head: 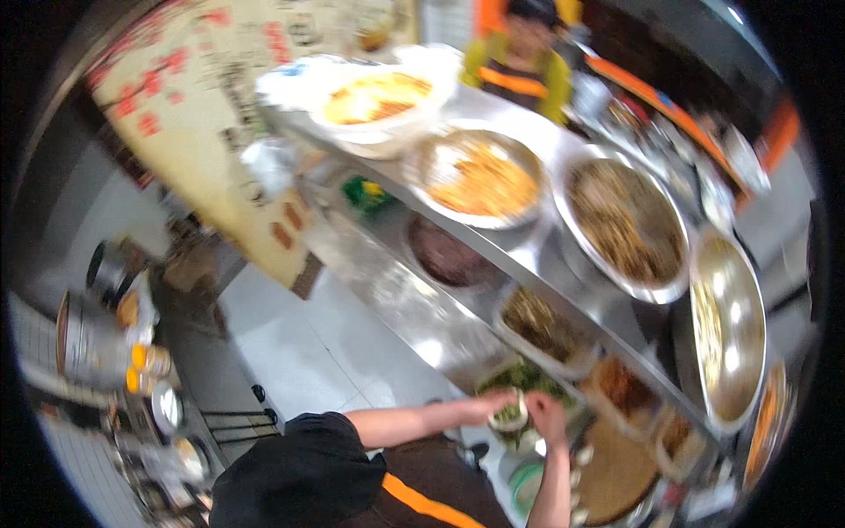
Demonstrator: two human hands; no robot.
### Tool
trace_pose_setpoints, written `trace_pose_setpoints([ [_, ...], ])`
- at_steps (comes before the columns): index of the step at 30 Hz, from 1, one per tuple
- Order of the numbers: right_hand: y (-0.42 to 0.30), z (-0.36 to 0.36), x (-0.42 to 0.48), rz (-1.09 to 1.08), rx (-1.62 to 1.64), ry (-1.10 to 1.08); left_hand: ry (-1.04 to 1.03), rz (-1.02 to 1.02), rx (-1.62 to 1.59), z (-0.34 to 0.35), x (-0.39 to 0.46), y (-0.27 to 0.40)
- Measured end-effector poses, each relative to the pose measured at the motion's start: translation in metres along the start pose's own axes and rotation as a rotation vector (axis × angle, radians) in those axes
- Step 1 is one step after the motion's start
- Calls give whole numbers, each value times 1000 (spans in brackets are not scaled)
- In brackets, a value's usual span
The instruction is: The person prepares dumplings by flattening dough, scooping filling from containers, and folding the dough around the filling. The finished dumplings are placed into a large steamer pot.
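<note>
My left hand (492, 405) holds a small white bowl (520, 422) by its side, with chopped greens (507, 413) in it. My right hand (546, 412) is close to the bowl's other side; its fingers are bent and blurred, and whether they hold anything cannot be told. Behind the bowl lies a container of leafy greens (528, 378), partly hidden by my hands. A round wooden board (614, 465) is to the right, with small pale pieces along its left edge. A green-rimmed round container (527, 485) sits near my right forearm.
A steel shelf (528, 261) runs diagonally above the counter, bearing large steel bowls of food (485, 181). Food tubs (538, 323) stand below it. A person (521, 59) is beyond the shelf. Jars (150, 360) and pots are on the far left.
</note>
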State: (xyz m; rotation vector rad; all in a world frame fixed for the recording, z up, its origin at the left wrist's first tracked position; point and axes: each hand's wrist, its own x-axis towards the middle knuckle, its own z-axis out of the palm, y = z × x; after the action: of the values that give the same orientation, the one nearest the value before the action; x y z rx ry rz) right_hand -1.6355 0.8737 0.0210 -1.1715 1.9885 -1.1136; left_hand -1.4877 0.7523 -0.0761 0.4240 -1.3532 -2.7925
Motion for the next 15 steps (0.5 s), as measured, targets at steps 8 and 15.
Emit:
trace_pose_setpoints([
  [8,-26,-23,22,33,214,-283,-43,-370,-102,9,-4,62],
  [15,-24,-37,32,-255,24,-391,-174,-234,-625,27,-17,75],
])
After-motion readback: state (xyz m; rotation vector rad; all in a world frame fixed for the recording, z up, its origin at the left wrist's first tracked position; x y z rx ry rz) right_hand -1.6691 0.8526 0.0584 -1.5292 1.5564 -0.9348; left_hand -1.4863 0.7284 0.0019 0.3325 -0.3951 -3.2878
